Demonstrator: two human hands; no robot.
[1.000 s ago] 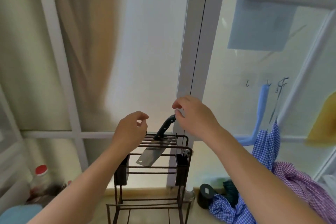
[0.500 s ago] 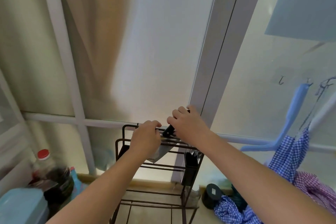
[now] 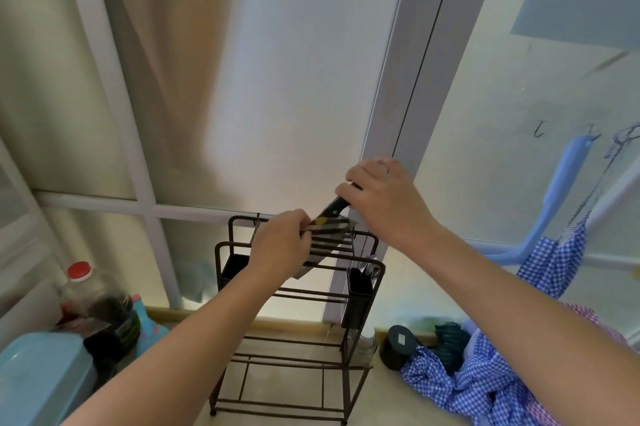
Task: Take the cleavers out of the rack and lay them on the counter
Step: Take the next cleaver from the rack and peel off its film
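Observation:
A dark wire rack [image 3: 221, 252] stands on the beige counter [image 3: 391, 401] against the frosted window. A cleaver [image 3: 329, 242] sits tilted in the rack's top slots, its black handle [image 3: 334, 209] pointing up and to the right. My right hand [image 3: 384, 204] is closed around the end of that handle. Over the rack's top, my left hand [image 3: 280, 249] pinches the spine of the blade with its fingertips. The left hand and the rack wires hide the lower part of the blade. I see no other cleaver.
A red-capped oil bottle [image 3: 79, 283], dark jars and a light blue tub [image 3: 38, 377] crowd the left. At the right lie a black round holder [image 3: 398, 346] and blue checked cloth [image 3: 478, 384]. Black side cups [image 3: 356, 297] hang on the rack.
My right hand has closed on the handle and my left hand has come down from above the rack onto the blade. The cleaver's handle now sits a little higher.

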